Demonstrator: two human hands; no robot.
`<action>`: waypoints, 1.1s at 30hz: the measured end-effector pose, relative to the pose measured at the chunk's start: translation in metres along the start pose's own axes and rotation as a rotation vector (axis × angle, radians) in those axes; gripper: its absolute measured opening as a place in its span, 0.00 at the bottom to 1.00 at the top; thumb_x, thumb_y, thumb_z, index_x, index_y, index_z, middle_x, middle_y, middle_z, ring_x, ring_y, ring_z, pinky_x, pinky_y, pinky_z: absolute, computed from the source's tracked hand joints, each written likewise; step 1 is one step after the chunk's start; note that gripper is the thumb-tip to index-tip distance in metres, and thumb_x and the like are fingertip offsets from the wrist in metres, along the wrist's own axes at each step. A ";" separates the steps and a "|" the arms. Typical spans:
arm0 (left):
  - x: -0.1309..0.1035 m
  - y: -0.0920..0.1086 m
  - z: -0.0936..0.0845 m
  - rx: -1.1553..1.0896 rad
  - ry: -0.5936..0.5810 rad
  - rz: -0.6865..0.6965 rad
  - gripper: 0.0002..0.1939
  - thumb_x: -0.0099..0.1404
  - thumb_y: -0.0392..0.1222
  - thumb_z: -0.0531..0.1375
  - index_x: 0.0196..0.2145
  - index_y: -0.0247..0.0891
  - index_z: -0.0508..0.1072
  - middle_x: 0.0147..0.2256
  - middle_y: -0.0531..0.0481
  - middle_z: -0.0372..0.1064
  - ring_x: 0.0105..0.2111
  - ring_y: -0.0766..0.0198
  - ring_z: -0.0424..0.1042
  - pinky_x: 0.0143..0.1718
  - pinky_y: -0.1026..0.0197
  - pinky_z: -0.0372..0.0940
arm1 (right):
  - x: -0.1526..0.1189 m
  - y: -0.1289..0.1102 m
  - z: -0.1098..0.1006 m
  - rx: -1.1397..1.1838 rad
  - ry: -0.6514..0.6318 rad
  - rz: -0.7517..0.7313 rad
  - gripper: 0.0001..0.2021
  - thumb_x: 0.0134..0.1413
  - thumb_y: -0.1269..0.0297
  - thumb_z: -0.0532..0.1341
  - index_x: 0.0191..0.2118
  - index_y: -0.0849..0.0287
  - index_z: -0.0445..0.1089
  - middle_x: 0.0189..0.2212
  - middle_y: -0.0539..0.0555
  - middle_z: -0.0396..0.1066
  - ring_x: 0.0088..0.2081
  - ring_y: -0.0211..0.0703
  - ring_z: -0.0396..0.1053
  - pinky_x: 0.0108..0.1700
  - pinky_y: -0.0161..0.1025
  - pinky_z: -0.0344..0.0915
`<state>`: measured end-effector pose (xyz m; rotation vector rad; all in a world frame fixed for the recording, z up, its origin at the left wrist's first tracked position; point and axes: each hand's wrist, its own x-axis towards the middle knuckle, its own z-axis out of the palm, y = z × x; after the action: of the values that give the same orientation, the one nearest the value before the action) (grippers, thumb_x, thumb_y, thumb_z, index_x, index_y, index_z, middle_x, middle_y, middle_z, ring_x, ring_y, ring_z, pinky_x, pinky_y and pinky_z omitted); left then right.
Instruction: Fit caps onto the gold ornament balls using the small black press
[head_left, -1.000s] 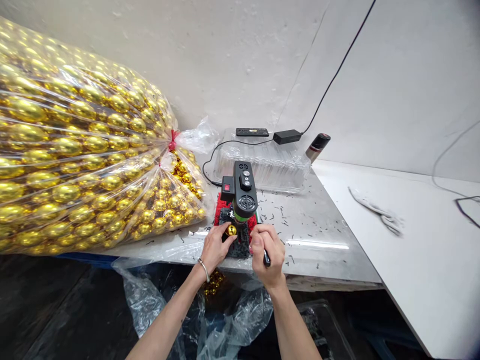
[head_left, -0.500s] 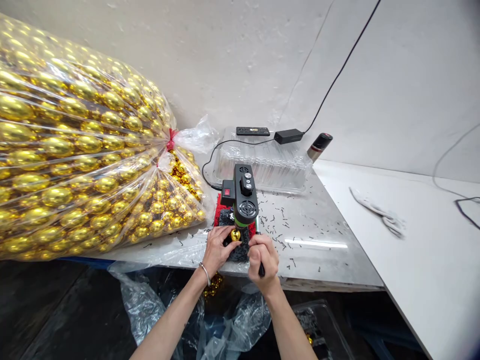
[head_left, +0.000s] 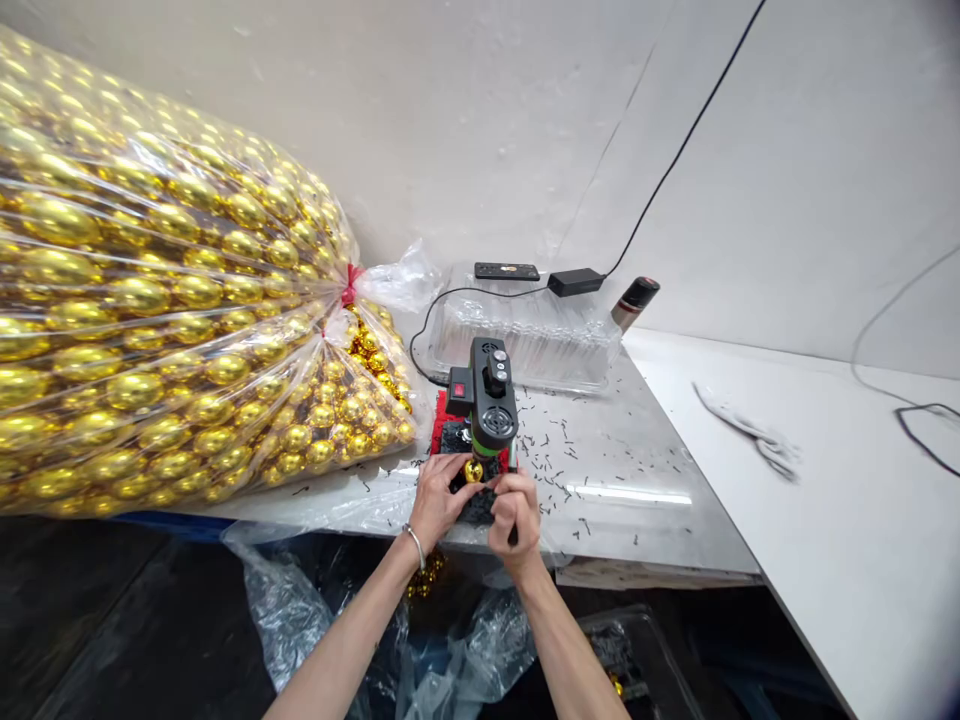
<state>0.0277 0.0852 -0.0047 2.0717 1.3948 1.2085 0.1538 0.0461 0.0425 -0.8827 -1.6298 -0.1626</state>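
Near the table's front edge, my left hand pinches a small gold ball between thumb and fingers. The ball sits just below the head of a black machine with a red switch and a green ring. Just to the right, my right hand is wrapped round a tool with a black handle and a metal shaft standing beside the machine. Its fingertips come close to my left thumb. Under the machine lies a red and black base, partly hidden by my hands.
A large clear bag of gold balls fills the left side. Behind the machine are a clear plastic tray, a remote, a power adapter and a can. A glove lies at right; black scraps litter the table.
My right hand has moved left, closer to my left hand and the ball, and the tool has come with it. The view has shifted slightly.
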 end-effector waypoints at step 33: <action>0.135 -0.044 -0.095 0.370 -0.352 -0.180 0.10 0.47 0.36 0.67 0.18 0.36 0.68 0.23 0.48 0.68 0.32 0.57 0.70 0.37 0.61 0.63 | 0.053 -0.032 -0.021 0.085 -0.028 0.162 0.11 0.59 0.78 0.50 0.27 0.58 0.59 0.25 0.50 0.60 0.29 0.36 0.60 0.31 0.36 0.58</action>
<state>-0.0549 0.2090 0.0792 2.1963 1.6747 0.5090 0.1506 0.0363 0.1065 -0.9505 -1.5711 0.0318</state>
